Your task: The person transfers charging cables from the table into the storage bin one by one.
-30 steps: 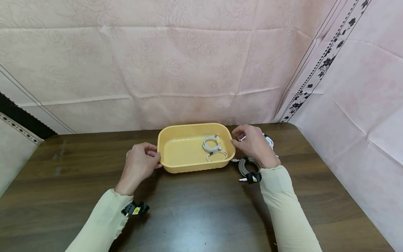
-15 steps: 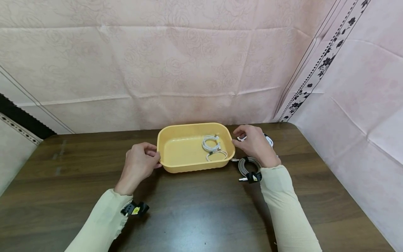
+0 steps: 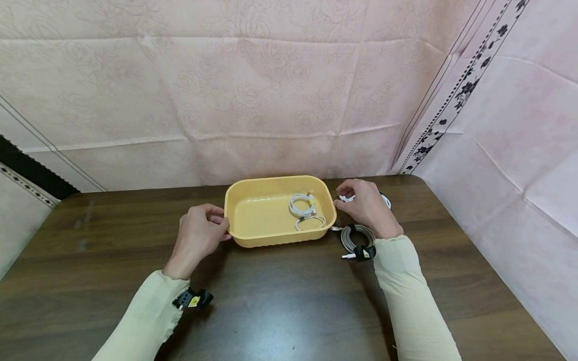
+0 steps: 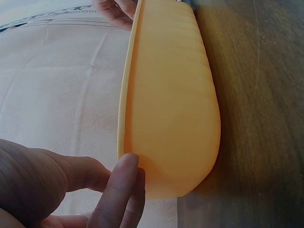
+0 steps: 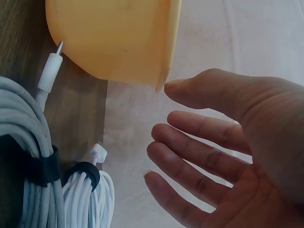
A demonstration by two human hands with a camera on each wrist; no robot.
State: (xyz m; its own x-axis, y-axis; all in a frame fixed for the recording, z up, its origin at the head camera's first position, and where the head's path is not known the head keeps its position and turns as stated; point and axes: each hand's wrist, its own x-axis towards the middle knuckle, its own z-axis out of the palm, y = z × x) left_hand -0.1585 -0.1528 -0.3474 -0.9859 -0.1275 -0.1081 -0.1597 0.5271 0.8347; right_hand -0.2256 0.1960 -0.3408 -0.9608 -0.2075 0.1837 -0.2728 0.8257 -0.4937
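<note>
left hand (image 3: pixel 202 229) pinches the yellow tray (image 3: pixel 257 213) at its left end; right hand (image 3: pixel 367 206), fingers loosely spread, is by its right. table (image 3: pixel 280 301) beneath, it seems light and stiff, best held by end rims.

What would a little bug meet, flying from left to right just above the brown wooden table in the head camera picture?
The person's bare left hand → the yellow, rounded rectangular plastic tub → the two thin, pale, coiled cables lying inside it, towards its right end → the person's bare right hand.
</note>
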